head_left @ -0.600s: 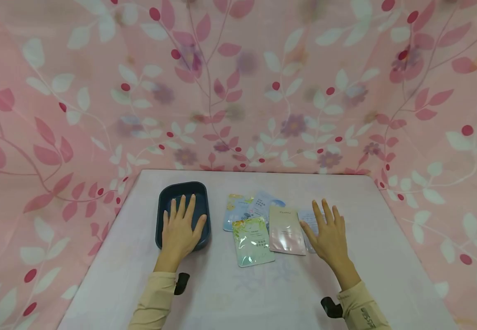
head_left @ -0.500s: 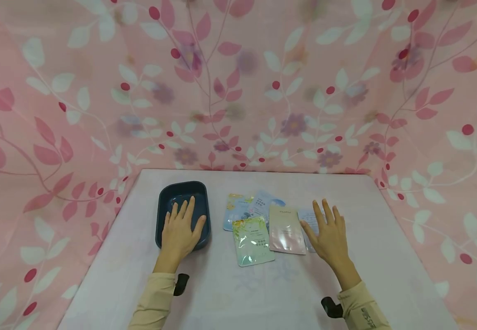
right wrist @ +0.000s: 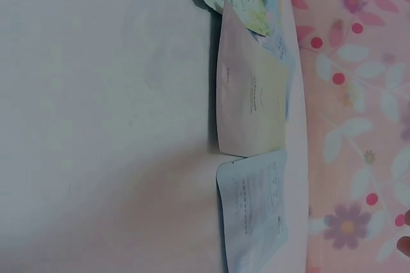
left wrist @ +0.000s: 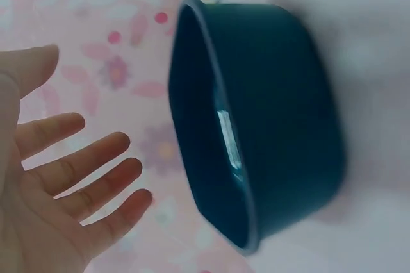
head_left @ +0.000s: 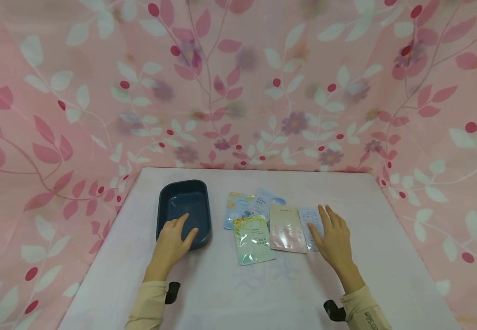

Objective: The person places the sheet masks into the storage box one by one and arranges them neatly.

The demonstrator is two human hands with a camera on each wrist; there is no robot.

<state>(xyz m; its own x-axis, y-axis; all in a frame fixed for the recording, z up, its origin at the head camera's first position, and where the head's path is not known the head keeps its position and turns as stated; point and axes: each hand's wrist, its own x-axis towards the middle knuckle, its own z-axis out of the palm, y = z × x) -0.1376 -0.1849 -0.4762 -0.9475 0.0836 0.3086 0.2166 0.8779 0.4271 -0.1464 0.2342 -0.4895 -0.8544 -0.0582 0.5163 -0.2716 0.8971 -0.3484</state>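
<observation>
Over the near end of a dark blue rectangular basin [head_left: 189,201], my left hand [head_left: 171,243] hovers with its fingers spread and loosely bent. The left wrist view shows a gap between the fingers [left wrist: 96,164] and the basin's rim. My right hand [head_left: 334,238] holds nothing and hovers at the right side of a pale blue sachet [head_left: 309,222], partly covering it. To the left lie a beige-and-pink sachet [head_left: 287,229] and a green sachet [head_left: 254,243]. Only a fingertip of that hand shows in the right wrist view.
Behind the green sachet, a yellow-and-blue sachet [head_left: 235,213] and another blue sachet [head_left: 265,199] overlap. Everything lies on a white-covered table [head_left: 238,298]. Pink floral cloth [head_left: 238,91] encloses its back and sides.
My left hand has drawn back toward me and its fingers have bent, uncovering more of the basin. The right hand has shifted slightly rightward, its fingers closer together. Basin and sachets stay put.
</observation>
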